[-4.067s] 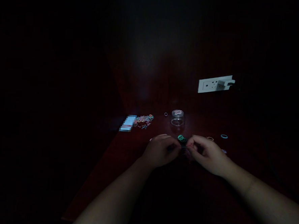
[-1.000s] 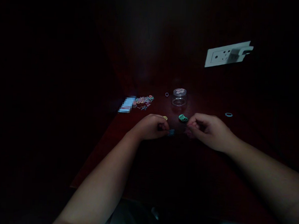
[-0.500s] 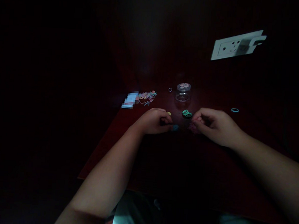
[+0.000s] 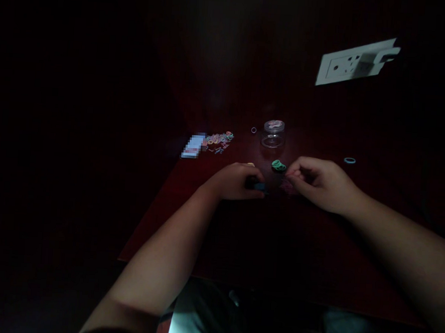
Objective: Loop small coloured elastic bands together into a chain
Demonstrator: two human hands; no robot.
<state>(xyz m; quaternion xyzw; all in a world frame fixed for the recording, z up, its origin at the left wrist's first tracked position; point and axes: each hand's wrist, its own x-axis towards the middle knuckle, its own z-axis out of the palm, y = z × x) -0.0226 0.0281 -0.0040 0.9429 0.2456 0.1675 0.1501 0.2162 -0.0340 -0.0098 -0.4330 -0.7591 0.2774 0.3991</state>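
Note:
My left hand [image 4: 240, 181] rests at the middle of the dark red table [image 4: 159, 208], thumb and fingers apart around a small blue pile [image 4: 259, 187]. Partly hidden behind its knuckles is something yellow [image 4: 251, 164]. My right hand [image 4: 314, 182] is closed, fingertips pressed together beside a pink pile [image 4: 288, 186]; whatever they pinch is too small to make out. Green bands [image 4: 279, 165] lie in a little heap between the two hands, nearer the right one.
Behind the hands stands a clear lidded jar [image 4: 273, 134], with a small ring [image 4: 254, 130] to its left. Mixed coloured bands [image 4: 218, 138] lie beside a pixelated bright object [image 4: 193, 145]. A blue band [image 4: 350, 160] is at right, below a wall socket [image 4: 349, 66].
My left hand has moved slightly right over the blue pile, and its thumb and fingers have parted. The right hand keeps its pinch near the pink pile. The view has shifted slightly.

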